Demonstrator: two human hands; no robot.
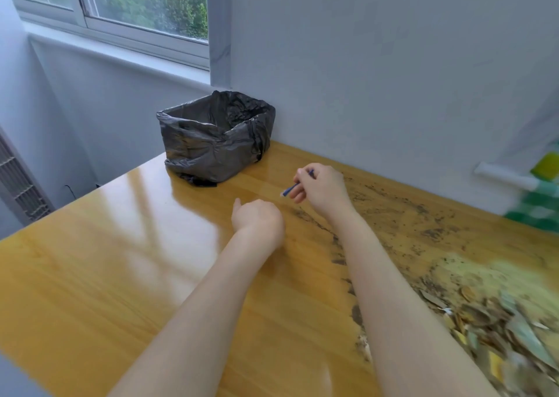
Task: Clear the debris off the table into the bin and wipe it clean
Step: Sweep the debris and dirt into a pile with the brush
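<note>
A small bin (211, 142) lined with a dark grey bag stands on the far left part of the yellow wooden table (121, 275), against the wall. My right hand (323, 188) hovers to the right of the bin and grips a thin blue object (295, 185), a pen or small tool. My left hand (257, 218) is nearer to me, fingers curled under, holding nothing that I can see. Dry leaves (499, 321), dark crumbs (423, 224) and yellowish powder (472, 272) cover the table's right side.
A white wall runs behind the table, with a window (121, 6) at the upper left. A white bar (505, 176) and blurred green items (541, 203) sit past the far right edge. A grille (21, 182) stands on the floor at left.
</note>
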